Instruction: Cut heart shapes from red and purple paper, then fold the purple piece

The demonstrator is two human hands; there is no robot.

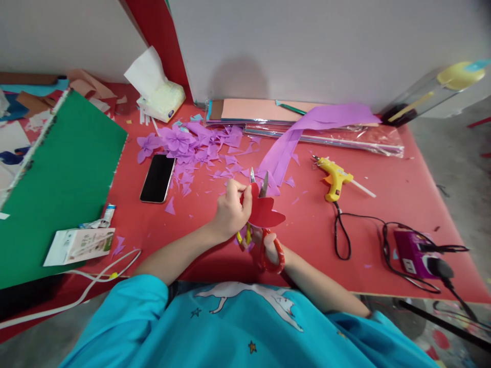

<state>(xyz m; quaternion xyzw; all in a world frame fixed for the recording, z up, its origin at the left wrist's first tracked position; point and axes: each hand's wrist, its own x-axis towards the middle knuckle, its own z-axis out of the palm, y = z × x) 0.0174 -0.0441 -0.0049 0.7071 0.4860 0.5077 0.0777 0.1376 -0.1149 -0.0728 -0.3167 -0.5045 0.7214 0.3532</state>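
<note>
My left hand (232,208) pinches a red petal-shaped paper cutout (263,212) above the front middle of the table. Fingers of my right hand (271,246) go through the handles of a pair of scissors (276,260), one red and one yellow loop showing. The scissor blades stand apart and point away from me, passing behind the red paper, with their tips above its top edge. Just beyond the tips lies a long purple paper strip (282,148). To the left are purple paper flowers (177,142) and many purple scraps.
A black phone (157,178) lies left of the scraps, near a tissue pack (164,102) and a green board (72,179). On the right are a yellow glue gun (334,176), its cord, and a purple power block (416,253). Wrapped paper packs (326,139) lie along the wall.
</note>
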